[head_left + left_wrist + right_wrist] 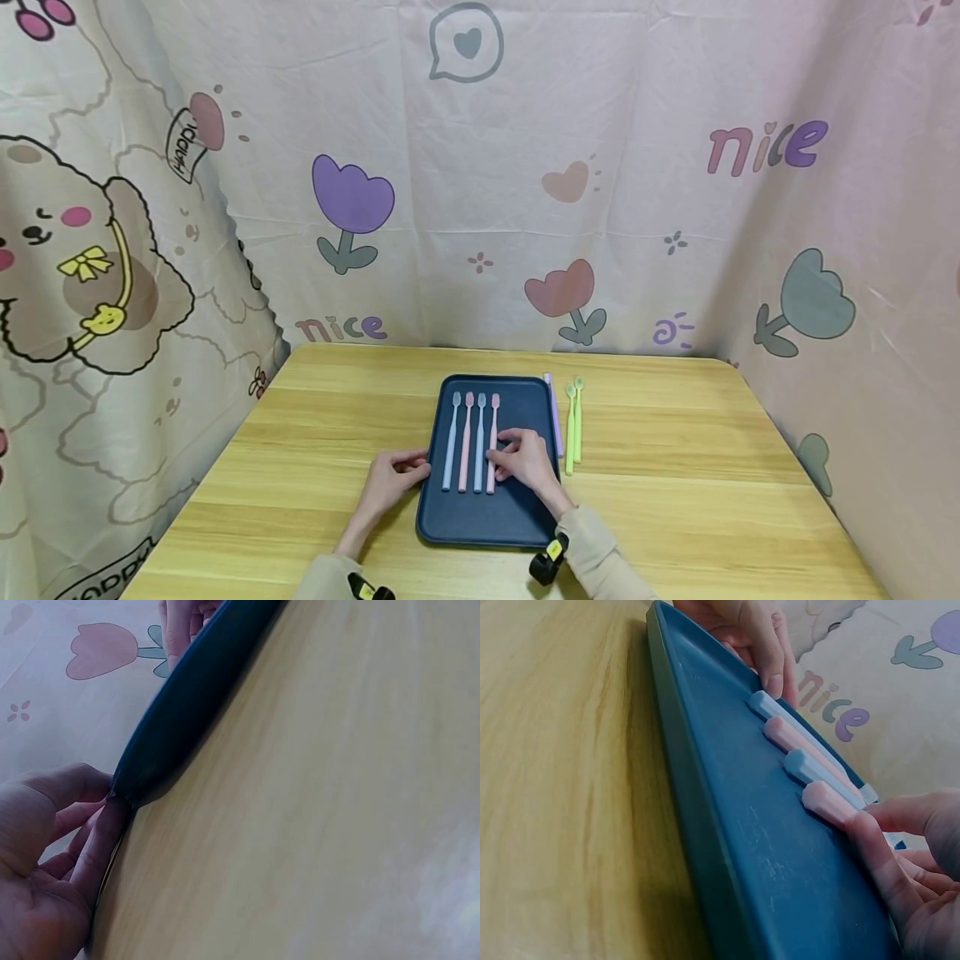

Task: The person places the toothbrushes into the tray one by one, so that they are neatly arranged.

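A dark blue tray (517, 521) lies on the table with several toothbrushes side by side on it, blue and pink in turn, heads toward the far end. My right hand (527, 460) pinches the rightmost pink toothbrush (492, 446) between thumb and forefinger; its handle end (825, 801) shows in the right wrist view. At the tray's left rim, my left hand (393, 479) grips the edge between thumb and fingers. Left of the held one are a blue toothbrush (480, 450), another pink toothbrush (465, 450) and the leftmost blue toothbrush (451, 450).
Just right of the tray, a purple toothbrush (554, 417) lies along its rim. Two green toothbrushes (573, 429) lie beside that on the wooden table (675, 467). A printed curtain (480, 167) hangs behind the table and along both sides.
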A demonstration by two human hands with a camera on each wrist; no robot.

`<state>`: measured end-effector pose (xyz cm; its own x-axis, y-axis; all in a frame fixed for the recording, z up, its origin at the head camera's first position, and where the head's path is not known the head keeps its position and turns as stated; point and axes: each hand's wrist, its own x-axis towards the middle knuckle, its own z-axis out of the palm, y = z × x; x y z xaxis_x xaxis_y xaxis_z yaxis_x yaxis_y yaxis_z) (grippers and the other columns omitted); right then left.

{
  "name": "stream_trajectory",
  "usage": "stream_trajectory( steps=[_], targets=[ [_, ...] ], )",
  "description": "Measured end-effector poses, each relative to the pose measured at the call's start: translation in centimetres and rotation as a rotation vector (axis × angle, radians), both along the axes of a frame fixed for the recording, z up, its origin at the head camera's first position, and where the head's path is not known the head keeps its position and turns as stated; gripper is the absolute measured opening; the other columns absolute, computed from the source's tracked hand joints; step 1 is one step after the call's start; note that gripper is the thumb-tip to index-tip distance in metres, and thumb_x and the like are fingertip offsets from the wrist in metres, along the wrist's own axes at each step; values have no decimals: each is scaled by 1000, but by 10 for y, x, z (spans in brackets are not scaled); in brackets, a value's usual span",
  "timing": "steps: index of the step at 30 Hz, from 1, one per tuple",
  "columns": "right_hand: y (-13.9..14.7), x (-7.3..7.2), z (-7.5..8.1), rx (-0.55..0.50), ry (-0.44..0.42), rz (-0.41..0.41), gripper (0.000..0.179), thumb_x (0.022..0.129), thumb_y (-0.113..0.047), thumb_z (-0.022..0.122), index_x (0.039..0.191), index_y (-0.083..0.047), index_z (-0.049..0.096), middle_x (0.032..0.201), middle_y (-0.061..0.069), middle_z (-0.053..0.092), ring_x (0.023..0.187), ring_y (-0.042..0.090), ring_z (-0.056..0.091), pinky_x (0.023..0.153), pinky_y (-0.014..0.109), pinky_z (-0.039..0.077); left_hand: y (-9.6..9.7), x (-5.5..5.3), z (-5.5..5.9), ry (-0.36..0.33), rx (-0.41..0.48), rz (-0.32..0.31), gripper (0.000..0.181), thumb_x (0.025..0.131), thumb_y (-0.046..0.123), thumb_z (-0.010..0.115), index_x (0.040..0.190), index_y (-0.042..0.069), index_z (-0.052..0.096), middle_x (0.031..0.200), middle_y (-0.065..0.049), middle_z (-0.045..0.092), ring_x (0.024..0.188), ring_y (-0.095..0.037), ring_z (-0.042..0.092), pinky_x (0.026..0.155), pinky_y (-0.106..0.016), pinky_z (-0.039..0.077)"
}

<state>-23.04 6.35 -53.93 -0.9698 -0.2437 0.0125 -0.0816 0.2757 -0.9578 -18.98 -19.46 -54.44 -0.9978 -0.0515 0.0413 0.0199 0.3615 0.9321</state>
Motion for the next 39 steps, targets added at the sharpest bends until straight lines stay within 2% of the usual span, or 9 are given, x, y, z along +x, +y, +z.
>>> stream_trajectory(
  steps=[9, 12, 16, 19, 23, 30, 39],
  targets=[
    [1, 0, 0, 1, 11, 4, 45, 89, -10, 74, 125, 13, 61, 70, 11, 72, 50, 11, 66, 53, 33, 58, 1, 0, 0, 2, -5, 16, 28, 83, 3, 79, 110, -4, 76, 89, -14, 76, 73, -4, 65, 68, -16, 50],
    [1, 0, 0, 6, 11, 6, 45, 89, -10, 74, 125, 12, 61, 70, 11, 72, 51, 12, 66, 53, 33, 58, 6, 3, 5, -1, -11, 47, 27, 83, 0, 77, 109, -6, 75, 89, -16, 76, 73, -8, 66, 67, -15, 50],
    [0, 0, 0, 13, 12, 6, 44, 89, -10, 74, 125, 12, 62, 69, 10, 71, 50, 11, 66, 53, 33, 58, 8, 3, 5, -5, -23, 75, 26, 83, -3, 77, 109, -6, 75, 90, -17, 76, 73, -9, 66, 67, -15, 49],
    [0, 0, 1, 9, 11, 4, 44, 89, -9, 75, 124, 13, 61, 69, 11, 71, 49, 11, 66, 53, 33, 58, 5, 1, 1, 1, -15, 49, 26, 83, 0, 78, 109, -4, 76, 89, -15, 76, 72, -6, 65, 67, -15, 49],
    [0, 0, 1, 6, 3, 2, 44, 88, -9, 75, 124, 13, 61, 69, 11, 71, 49, 10, 66, 52, 33, 58, 2, 2, 2, 4, 1, 13, 27, 83, 3, 79, 109, -3, 76, 89, -14, 77, 72, -4, 65, 68, -16, 50],
    [0, 0, 1, 12, -2, 5, 44, 89, -10, 75, 124, 12, 62, 69, 11, 71, 50, 11, 66, 52, 33, 58, 1, 1, -1, 12, -9, 7, 28, 84, 4, 78, 110, -4, 76, 89, -14, 77, 73, -2, 65, 69, -17, 51],
    [0, -1, -1, 12, -5, 6, 42, 89, -10, 74, 124, 11, 62, 70, 10, 71, 51, 11, 66, 53, 33, 58, 0, -1, -2, -9, -9, 11, 28, 84, 4, 78, 111, -3, 76, 90, -14, 77, 73, -1, 65, 70, -17, 52]
  ],
)
